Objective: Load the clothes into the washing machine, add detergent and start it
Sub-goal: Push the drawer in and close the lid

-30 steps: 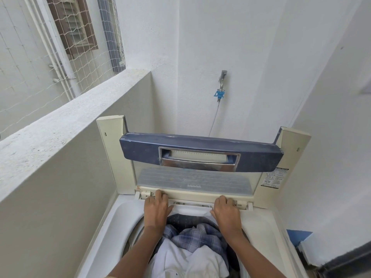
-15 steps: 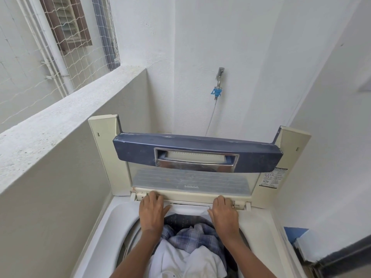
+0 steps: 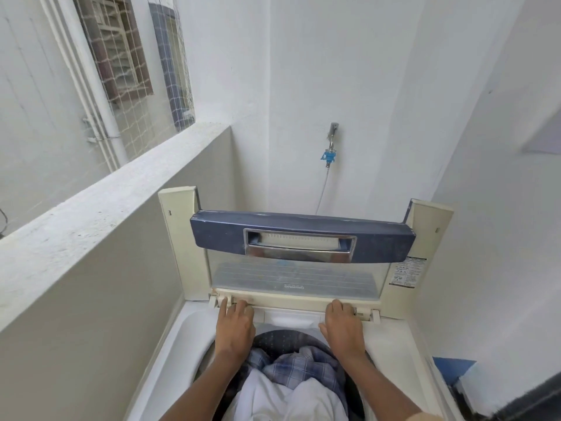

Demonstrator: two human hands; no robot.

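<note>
Head view shows the left hand (image 3: pixel 235 328) and right hand (image 3: pixel 343 329) lying palm-down on the back rim of the washing machine (image 3: pixel 391 338), fingers (image 3: pixel 239 308) spread flat and holding nothing. Just beyond the fingertips stands the folded lid (image 3: pixel 303 238), upright. Below the wrists, inside the drum, lie the clothes (image 3: pixel 300 372): blue checked fabric over white cloth.

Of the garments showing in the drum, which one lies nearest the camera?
The plain white garment, at the bottom of the view. The blue checked one lies behind it, between the two forearms, toward the raised lid.
</note>
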